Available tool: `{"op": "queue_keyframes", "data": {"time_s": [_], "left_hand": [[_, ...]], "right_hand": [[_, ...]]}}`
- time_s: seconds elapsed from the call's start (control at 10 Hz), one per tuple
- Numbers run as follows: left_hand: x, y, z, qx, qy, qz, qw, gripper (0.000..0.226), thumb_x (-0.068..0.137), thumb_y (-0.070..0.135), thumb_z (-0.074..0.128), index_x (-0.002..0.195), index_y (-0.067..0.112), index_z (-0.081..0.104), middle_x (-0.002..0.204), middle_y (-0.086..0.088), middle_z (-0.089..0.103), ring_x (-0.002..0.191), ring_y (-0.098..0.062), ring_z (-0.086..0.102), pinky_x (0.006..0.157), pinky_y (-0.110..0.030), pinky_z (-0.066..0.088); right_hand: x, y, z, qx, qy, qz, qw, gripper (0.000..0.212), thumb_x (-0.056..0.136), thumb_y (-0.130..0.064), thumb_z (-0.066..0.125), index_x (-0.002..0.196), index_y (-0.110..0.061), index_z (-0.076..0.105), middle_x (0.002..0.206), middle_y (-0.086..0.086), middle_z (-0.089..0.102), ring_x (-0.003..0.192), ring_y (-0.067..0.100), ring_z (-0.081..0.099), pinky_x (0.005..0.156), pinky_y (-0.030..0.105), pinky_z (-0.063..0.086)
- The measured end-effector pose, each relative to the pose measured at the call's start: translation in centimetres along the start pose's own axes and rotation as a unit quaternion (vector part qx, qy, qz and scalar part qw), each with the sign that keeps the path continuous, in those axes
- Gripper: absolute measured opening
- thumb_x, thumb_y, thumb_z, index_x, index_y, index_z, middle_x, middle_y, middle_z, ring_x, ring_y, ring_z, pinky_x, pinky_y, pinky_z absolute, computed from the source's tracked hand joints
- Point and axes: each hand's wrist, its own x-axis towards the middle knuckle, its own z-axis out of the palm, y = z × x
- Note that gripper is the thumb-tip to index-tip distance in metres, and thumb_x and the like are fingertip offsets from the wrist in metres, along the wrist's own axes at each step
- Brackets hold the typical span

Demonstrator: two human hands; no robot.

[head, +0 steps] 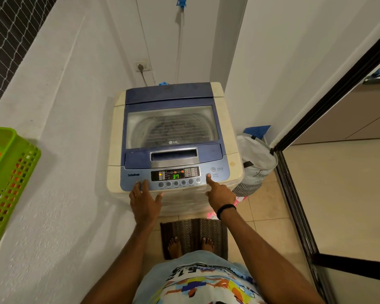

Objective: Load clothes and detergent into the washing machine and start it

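Note:
A cream and blue top-loading washing machine (222, 106) stands in front of me with its glass lid (170, 126) down. Dark clothes show dimly through the glass inside the drum. The control panel (176, 174) is lit and its green display reads 37. My right hand (219, 193) points with the index fingertip on the start/pause button (208, 175), the other fingers curled in. My left hand (144, 199) rests flat with fingers spread on the machine's front left edge, holding nothing. No detergent container is in view.
A white laundry bag (258, 163) stands on the floor right of the machine, by a black-framed sliding door (294, 194). A green plastic basket (8, 185) sits on the white ledge at left. A striped mat (193, 233) lies under my feet. A plug and hose run up the wall behind.

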Motion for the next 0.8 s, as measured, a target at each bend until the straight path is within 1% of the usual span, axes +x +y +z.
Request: {"op": "queue_keyframes", "data": {"time_s": [0.1, 0.2, 0.3, 0.4, 0.5, 0.6, 0.7, 0.8], "left_hand": [[-0.2, -0.2, 0.0, 0.002, 0.0, 0.012, 1.0, 0.074, 0.077, 0.044, 0.077, 0.138, 0.018, 0.045, 0.147, -0.016, 0.042, 0.131, -0.037, 0.041, 0.096, -0.05, 0.05], [-0.2, -0.1, -0.1, 0.001, -0.004, 0.012, 1.0, 0.073, 0.078, 0.043, 0.077, 0.139, 0.018, 0.045, 0.147, -0.015, 0.041, 0.132, -0.037, 0.04, 0.096, -0.051, 0.049], [-0.2, -0.1, -0.5, 0.01, -0.014, 0.011, 1.0, 0.074, 0.079, 0.043, 0.077, 0.14, 0.018, 0.044, 0.148, -0.015, 0.041, 0.133, -0.037, 0.039, 0.098, -0.05, 0.048], [0.0, -0.4, -0.7, 0.017, -0.025, 0.012, 0.999, 0.074, 0.079, 0.042, 0.076, 0.141, 0.019, 0.043, 0.149, -0.014, 0.04, 0.134, -0.036, 0.039, 0.1, -0.05, 0.047], [0.1, -0.8, -0.5, 0.023, -0.036, 0.008, 0.999, 0.074, 0.08, 0.039, 0.075, 0.144, 0.02, 0.041, 0.151, -0.013, 0.038, 0.135, -0.036, 0.037, 0.101, -0.05, 0.046], [-0.1, -0.7, -1.0, 0.016, -0.037, 0.008, 0.999, 0.073, 0.081, 0.033, 0.074, 0.144, 0.019, 0.041, 0.15, -0.014, 0.038, 0.134, -0.036, 0.038, 0.102, -0.05, 0.046], [0.2, -0.1, -1.5, -0.017, -0.011, 0.003, 1.0, 0.066, 0.083, 0.025, 0.071, 0.142, 0.014, 0.042, 0.146, -0.015, 0.043, 0.132, -0.035, 0.041, 0.103, -0.047, 0.045], [0.8, 0.3, -1.9, -0.066, 0.021, 0.006, 0.998, 0.064, 0.084, 0.021, 0.07, 0.142, 0.012, 0.043, 0.142, -0.016, 0.048, 0.131, -0.035, 0.044, 0.103, -0.047, 0.046]], "right_hand": [[0.5, -0.7, -0.6, 0.002, 0.006, 0.007, 1.0, 0.044, 0.1, -0.025, 0.046, 0.143, -0.031, 0.036, 0.109, 0.008, 0.068, 0.095, 0.03, 0.066, 0.07, 0.037, 0.041], [0.9, -1.4, -1.4, 0.011, 0.009, 0.016, 1.0, 0.028, 0.099, -0.025, 0.05, 0.126, -0.024, 0.049, 0.108, 0.009, 0.068, 0.096, 0.031, 0.066, 0.07, 0.036, 0.04], [0.4, -1.5, -1.1, -0.005, -0.014, 0.008, 1.0, 0.049, 0.095, -0.027, 0.056, 0.14, -0.025, 0.036, 0.106, 0.009, 0.069, 0.095, 0.031, 0.066, 0.072, 0.037, 0.043], [-0.2, -1.2, -0.7, 0.001, -0.014, 0.002, 1.0, 0.066, 0.094, -0.028, 0.058, 0.148, -0.029, 0.023, 0.105, 0.009, 0.07, 0.094, 0.03, 0.066, 0.075, 0.038, 0.046], [-0.3, -1.0, -0.7, 0.058, 0.046, 0.002, 0.997, 0.065, 0.093, -0.03, 0.061, 0.147, -0.03, 0.025, 0.097, 0.01, 0.071, 0.086, 0.029, 0.068, 0.075, 0.039, 0.053], [-0.6, -1.4, -1.2, 0.075, 0.064, -0.004, 0.995, 0.062, 0.093, -0.03, 0.06, 0.145, -0.025, 0.027, 0.094, 0.01, 0.072, 0.083, 0.029, 0.068, 0.072, 0.04, 0.056], [-0.9, -2.5, -1.6, 0.083, 0.07, -0.007, 0.994, 0.064, 0.095, -0.032, 0.057, 0.149, -0.021, 0.023, 0.1, 0.012, 0.071, 0.09, 0.031, 0.068, 0.072, 0.037, 0.052], [-0.8, -2.8, -1.6, 0.089, 0.075, -0.017, 0.993, 0.066, 0.096, -0.032, 0.053, 0.152, -0.02, 0.02, 0.103, 0.013, 0.07, 0.093, 0.031, 0.066, 0.073, 0.038, 0.052]]}}
